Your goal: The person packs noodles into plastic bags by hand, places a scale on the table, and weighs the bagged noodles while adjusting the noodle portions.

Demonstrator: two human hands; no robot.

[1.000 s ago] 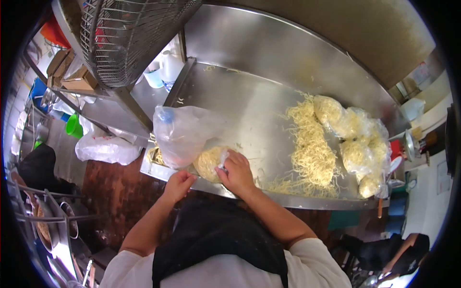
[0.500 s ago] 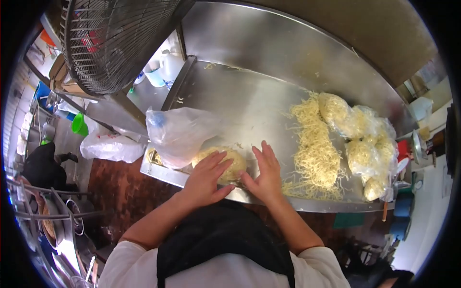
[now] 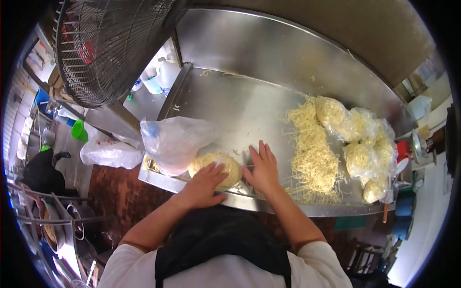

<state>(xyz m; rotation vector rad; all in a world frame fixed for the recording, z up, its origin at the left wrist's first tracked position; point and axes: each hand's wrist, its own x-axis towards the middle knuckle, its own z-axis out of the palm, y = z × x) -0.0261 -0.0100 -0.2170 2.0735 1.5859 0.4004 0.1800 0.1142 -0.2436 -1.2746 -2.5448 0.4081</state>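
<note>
A rounded clear bag of noodles (image 3: 230, 166) lies near the front edge of the steel table. My left hand (image 3: 201, 186) rests over its near left side, fingers spread and flat, covering part of it. Just right of the bag, my right hand (image 3: 262, 172) is open with its fingers stretched forward; its thumb is close to the bag, and I cannot tell whether it touches. Left of the noodle bag sits a larger whitish plastic bag (image 3: 175, 141). A long heap of loose noodles (image 3: 314, 156) lies to the right of my right hand.
Several filled bags of noodles (image 3: 360, 153) are piled at the table's right end. A large wire-caged fan (image 3: 113, 53) stands at upper left. Beyond the metal edge are a white jug (image 3: 168, 73) and a green cup (image 3: 79, 130). A raised steel wall (image 3: 269, 43) backs the table.
My left hand has shifted slightly down and left, so more of the noodle bag shows. My right hand stays beside it, still open. The whole view has tilted a little.
</note>
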